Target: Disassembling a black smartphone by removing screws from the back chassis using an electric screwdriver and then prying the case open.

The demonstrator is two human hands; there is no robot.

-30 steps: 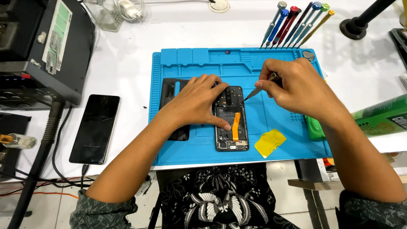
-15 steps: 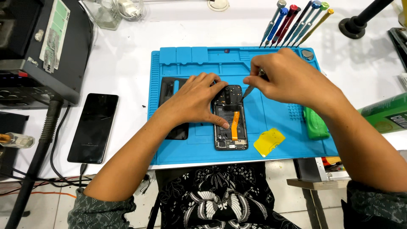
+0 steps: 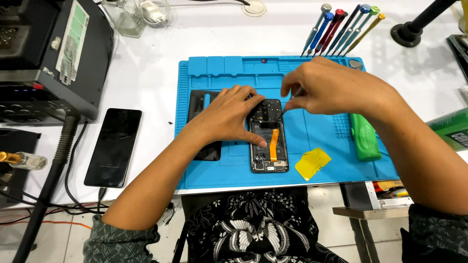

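— Left hand (image 3: 229, 117), middle of the frame?

— Laid flat across the upper half of an opened black smartphone with its back cover off (image 3: 268, 151), thumb stretched along the phone's left edge, fingers draped over the top corner. Grip pressed down on the phone, not closed around it.

— And the phone itself?

— Flat on the bright blue silicone repair mat (image 3: 321, 146), just below frame centre, long side running top to bottom. Orange flex ribbon (image 3: 274, 145) visible down the exposed inside.

— Right hand (image 3: 336, 90)?

— Right of centre, above the phone's upper right corner. Grip pinched tight on a thin metal-tipped tool (image 3: 287, 104), tip angled down to the phone's top edge; exact contact point too small to tell.

— Around them?

— Left of the phone, partly under the left wrist, a detached black back cover (image 3: 202, 109) on the mat. Lower right of the phone, a yellow plastic pry card (image 3: 313, 163). Further right, a green plastic-handled tool (image 3: 364, 139) lying at the mat's edge. Upper right of the frame, a row of slim screwdrivers with coloured caps (image 3: 341, 29) leaning over the white bench (image 3: 146, 73). Left side of the frame, a second black smartphone with a dark screen (image 3: 113, 146), cable plugged in at its bottom, beside a dark grey soldering station box (image 3: 48, 58) in the upper left.
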